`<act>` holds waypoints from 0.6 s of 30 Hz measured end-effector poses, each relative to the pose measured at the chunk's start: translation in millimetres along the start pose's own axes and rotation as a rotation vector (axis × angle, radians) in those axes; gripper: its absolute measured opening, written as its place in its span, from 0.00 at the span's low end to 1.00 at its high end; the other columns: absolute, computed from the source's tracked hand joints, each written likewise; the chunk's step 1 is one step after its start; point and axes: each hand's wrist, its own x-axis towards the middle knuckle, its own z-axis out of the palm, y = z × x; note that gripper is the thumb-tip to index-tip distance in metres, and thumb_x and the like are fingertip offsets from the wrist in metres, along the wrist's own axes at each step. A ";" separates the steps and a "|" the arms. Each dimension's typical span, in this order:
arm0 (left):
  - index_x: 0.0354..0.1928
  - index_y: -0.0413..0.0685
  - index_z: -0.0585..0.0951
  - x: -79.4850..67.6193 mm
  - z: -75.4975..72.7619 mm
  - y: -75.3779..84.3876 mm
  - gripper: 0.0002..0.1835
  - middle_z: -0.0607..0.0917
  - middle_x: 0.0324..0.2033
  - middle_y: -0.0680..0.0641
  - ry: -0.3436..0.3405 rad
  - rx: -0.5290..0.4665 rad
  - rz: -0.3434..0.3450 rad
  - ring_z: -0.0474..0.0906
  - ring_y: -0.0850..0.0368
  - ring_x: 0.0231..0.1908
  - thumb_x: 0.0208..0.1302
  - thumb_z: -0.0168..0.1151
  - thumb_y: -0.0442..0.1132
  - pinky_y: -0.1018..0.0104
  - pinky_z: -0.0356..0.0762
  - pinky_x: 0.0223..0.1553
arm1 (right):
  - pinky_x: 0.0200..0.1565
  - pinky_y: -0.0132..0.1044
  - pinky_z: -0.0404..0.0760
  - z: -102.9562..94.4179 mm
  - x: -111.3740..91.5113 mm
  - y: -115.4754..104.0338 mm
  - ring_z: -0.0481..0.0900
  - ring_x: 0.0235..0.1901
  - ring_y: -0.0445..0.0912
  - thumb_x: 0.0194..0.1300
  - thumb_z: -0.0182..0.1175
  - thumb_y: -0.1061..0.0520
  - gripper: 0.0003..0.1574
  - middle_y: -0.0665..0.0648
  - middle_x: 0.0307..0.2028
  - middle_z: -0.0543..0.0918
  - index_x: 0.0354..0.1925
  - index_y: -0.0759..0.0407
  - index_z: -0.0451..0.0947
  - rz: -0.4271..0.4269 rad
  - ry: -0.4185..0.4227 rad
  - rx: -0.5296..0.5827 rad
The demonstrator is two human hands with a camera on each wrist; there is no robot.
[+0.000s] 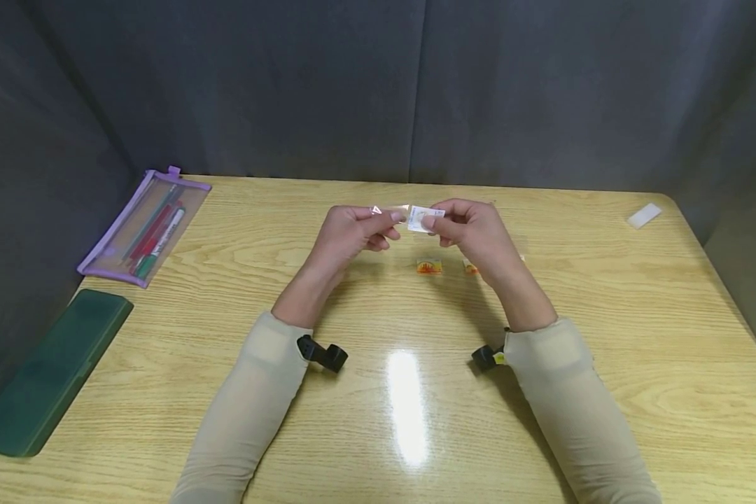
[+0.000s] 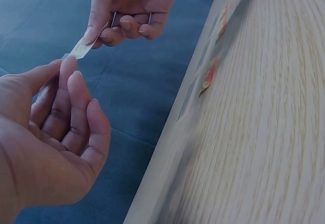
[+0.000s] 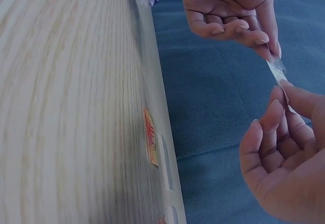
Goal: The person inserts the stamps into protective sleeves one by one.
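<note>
Both hands are raised above the far half of the table. The right hand [image 1: 479, 227] pinches a small white printed slip [image 1: 418, 218] between thumb and fingers. Its left edge meets a piece of clear plastic film [image 1: 403, 208], which the left hand [image 1: 351, 227] pinches between thumb and index finger. In the left wrist view the slip [image 2: 81, 48] spans the short gap between the two hands' fingertips. Below the hands lie two small orange-yellow printed pieces; one orange-yellow piece [image 1: 429, 267] shows fully, and the other [image 1: 470, 267] is partly hidden by the right wrist.
At the left are a purple-edged mesh pouch [image 1: 115, 250] with pens and markers, and a dark green case [image 1: 57, 371]. A small white block [image 1: 644, 215] lies at the far right of the wooden table [image 1: 642, 336]. Dark grey curtains [image 1: 277, 91] stand behind.
</note>
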 end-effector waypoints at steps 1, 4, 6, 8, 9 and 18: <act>0.44 0.37 0.89 0.1 0.1 -0.1 0.16 0.88 0.24 0.53 -0.002 -0.001 -0.002 0.82 0.62 0.23 0.66 0.70 0.45 0.67 0.85 0.36 | 0.36 0.30 0.80 0.4 -0.2 0.0 0.78 0.32 0.40 0.69 0.65 0.57 0.15 0.44 0.30 0.84 0.47 0.67 0.82 -0.001 0.001 -0.003; 0.42 0.39 0.89 0.3 0.3 -0.4 0.15 0.87 0.23 0.53 -0.008 -0.001 -0.003 0.82 0.62 0.24 0.65 0.71 0.45 0.67 0.85 0.36 | 0.35 0.30 0.80 1.5 -0.5 0.3 0.78 0.32 0.40 0.69 0.65 0.57 0.13 0.45 0.31 0.84 0.46 0.67 0.83 -0.005 0.003 -0.006; 0.41 0.40 0.90 0.7 0.2 -0.5 0.14 0.87 0.23 0.52 -0.010 -0.003 -0.007 0.82 0.62 0.23 0.65 0.71 0.45 0.68 0.84 0.35 | 0.35 0.30 0.80 1.7 -0.7 0.3 0.78 0.32 0.41 0.69 0.65 0.58 0.12 0.45 0.31 0.84 0.45 0.66 0.83 -0.005 0.005 -0.008; 0.41 0.39 0.90 1.0 -0.2 -0.8 0.14 0.87 0.23 0.53 -0.010 -0.002 -0.009 0.81 0.62 0.23 0.65 0.71 0.45 0.68 0.84 0.35 | 0.35 0.29 0.79 1.6 -0.7 0.2 0.78 0.32 0.41 0.69 0.65 0.58 0.12 0.45 0.31 0.84 0.45 0.66 0.84 -0.003 0.003 -0.010; 0.42 0.39 0.89 1.1 -0.3 -0.8 0.14 0.87 0.23 0.53 -0.010 -0.004 -0.009 0.81 0.62 0.23 0.65 0.71 0.45 0.68 0.84 0.35 | 0.35 0.29 0.79 1.2 -0.6 0.3 0.78 0.32 0.41 0.69 0.65 0.57 0.13 0.45 0.31 0.84 0.46 0.66 0.83 -0.003 -0.002 -0.014; 0.47 0.42 0.89 1.1 -0.9 -0.2 0.14 0.88 0.25 0.53 -0.018 0.009 -0.004 0.81 0.63 0.24 0.66 0.70 0.43 0.68 0.84 0.34 | 0.39 0.30 0.80 -1.4 -1.3 -2.2 0.77 0.36 0.44 0.71 0.64 0.53 0.18 0.45 0.33 0.83 0.50 0.66 0.82 0.036 -0.034 -0.045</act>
